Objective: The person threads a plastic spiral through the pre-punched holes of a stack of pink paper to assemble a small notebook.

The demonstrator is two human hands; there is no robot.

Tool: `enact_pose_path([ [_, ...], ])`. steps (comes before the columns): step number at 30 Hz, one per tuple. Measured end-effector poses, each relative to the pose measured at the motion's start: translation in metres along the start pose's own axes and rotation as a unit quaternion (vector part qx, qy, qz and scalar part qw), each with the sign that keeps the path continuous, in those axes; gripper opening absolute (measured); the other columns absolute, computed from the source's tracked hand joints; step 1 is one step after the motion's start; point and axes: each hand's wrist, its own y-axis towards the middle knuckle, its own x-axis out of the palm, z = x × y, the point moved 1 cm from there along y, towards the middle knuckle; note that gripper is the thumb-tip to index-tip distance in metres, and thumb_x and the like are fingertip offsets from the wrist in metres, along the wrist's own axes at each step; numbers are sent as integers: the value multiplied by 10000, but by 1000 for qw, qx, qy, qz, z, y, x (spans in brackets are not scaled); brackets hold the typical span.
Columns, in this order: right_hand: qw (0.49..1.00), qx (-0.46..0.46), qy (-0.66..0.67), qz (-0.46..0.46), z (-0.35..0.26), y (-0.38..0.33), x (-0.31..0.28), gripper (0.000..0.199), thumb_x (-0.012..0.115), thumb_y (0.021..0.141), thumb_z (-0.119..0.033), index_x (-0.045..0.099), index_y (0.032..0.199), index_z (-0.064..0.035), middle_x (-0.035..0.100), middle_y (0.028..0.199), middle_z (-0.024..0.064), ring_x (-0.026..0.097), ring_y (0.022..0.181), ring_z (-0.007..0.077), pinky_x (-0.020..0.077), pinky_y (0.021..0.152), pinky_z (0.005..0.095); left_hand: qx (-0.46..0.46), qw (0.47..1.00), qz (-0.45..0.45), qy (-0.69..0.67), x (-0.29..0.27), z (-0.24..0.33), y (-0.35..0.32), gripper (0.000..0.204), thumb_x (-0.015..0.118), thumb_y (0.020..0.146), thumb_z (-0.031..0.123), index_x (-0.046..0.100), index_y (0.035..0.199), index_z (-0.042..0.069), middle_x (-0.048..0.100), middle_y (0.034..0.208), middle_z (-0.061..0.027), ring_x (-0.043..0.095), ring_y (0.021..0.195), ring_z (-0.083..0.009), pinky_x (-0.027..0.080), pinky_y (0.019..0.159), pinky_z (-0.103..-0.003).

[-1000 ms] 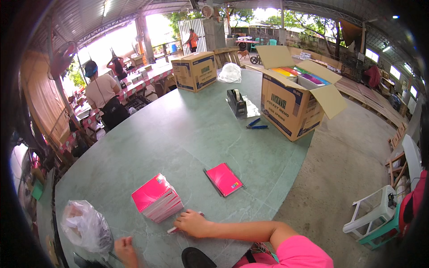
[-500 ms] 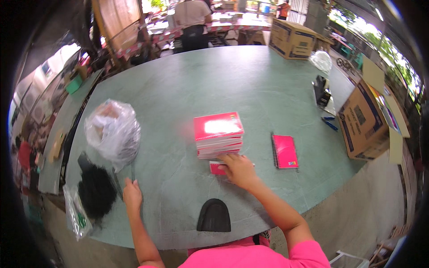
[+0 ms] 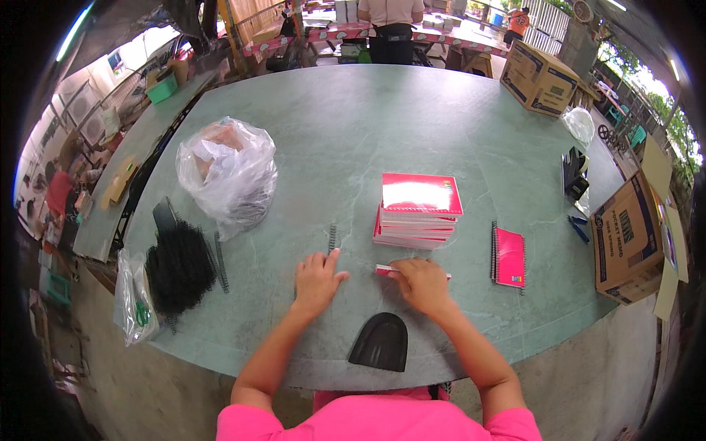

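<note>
Gripping right hand (image 3: 423,285): you are clamping thumb and fingers on a thin pink booklet (image 3: 385,270), whose ends are showing on both sides of your hand.
Pink booklet: it is sitting at the table (image 3: 323,110), just on your side of the notebook stack (image 3: 419,209).
Left hand (image 3: 316,285): you are reaching forward with the thumb standing apart from the fingers; a black coil (image 3: 332,237) is running in line with them, and you cannot tell from here whether they are closing on it.
Notebook stack: its pink covers are lying flat, the top one catching glare.
Bound notebook (image 3: 510,256): it is lying alone to the right of the stack, its dark spiral running along the left edge.
Coil heap (image 3: 180,268): black coils are lying bunched at your left, near a bulging plastic bag (image 3: 229,173).
Black curved piece (image 3: 381,344): it is resting close to you, between your forearms.
Open carton (image 3: 625,235): it is standing at the far right, near a tape dispenser (image 3: 575,174).
</note>
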Motion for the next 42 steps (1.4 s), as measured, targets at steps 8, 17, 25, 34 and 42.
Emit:
enact_pose_path([
  [8,999,-34,-2,-20,-6,3,-10,96,606,785,-164,619,839,-86,631,754,78,595,690,272,445,621,392,-54,997,-58,-11,13,-14,38,343,632,764,251,498,1023,71,537,916,-159,556,824,-337,450,657,-463],
  [17,999,22,-10,-38,-8,7,-4,130,588,800,-183,605,873,-76,632,763,90,600,698,283,441,617,395,-31,994,-106,-13,15,2,45,327,493,810,82,509,1133,41,522,912,-194,540,841,-359,443,703,-447],
  [25,999,15,-3,-32,-12,7,1,132,578,784,-138,602,902,-85,636,790,82,606,718,263,435,629,387,-52,951,-138,-271,-17,42,23,319,514,838,80,537,1153,32,592,955,-184,591,882,-295,469,742,-381],
  [34,999,-15,0,-30,-12,4,-1,145,572,756,-117,589,899,-101,616,732,68,598,706,242,423,617,385,-110,699,-82,-702,-29,30,22,158,601,823,60,578,967,-4,609,901,-45,554,826,-103,451,772,-244],
  [42,999,-14,18,-36,-16,3,-5,194,572,736,-87,593,928,-95,623,766,74,598,724,242,427,628,385,-4,618,-117,-777,-26,23,20,181,571,866,175,546,949,16,587,885,-81,553,823,-163,443,763,-291],
])
